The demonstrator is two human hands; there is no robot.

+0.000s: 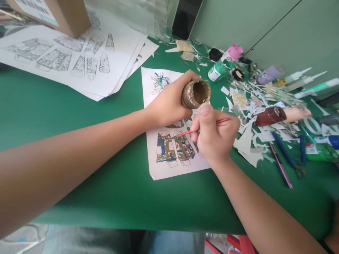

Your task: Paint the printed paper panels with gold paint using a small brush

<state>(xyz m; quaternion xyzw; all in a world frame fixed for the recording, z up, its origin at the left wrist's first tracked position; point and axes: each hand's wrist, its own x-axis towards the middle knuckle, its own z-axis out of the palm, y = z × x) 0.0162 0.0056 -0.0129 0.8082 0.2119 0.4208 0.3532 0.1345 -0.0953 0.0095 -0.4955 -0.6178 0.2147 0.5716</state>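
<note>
My left hand (169, 100) is wrapped round an open paint jar (197, 93) with brown paint inside, tilted a little toward me over the paper. Between the thumb and fingers of my right hand (218, 135) is a thin red paintbrush (188, 133). Its tip meets the printed sheet (156, 171) or hovers just above it; I cannot tell which. Outlined shapes on the sheet are partly coloured in brown, green and blue camouflage patches. My left hand and the jar hide the sheet's upper middle, and my right hand covers part of its right side.
Printed sheets (87, 86) lie at the upper left under a cardboard box (71, 17). A phone (185, 17) leans at the back. Paper scraps (245, 139), a green paint bottle (219, 70), a brown jar (268, 116), blue-handled pliers (284, 150) and a pen (282, 165) clutter the right.
</note>
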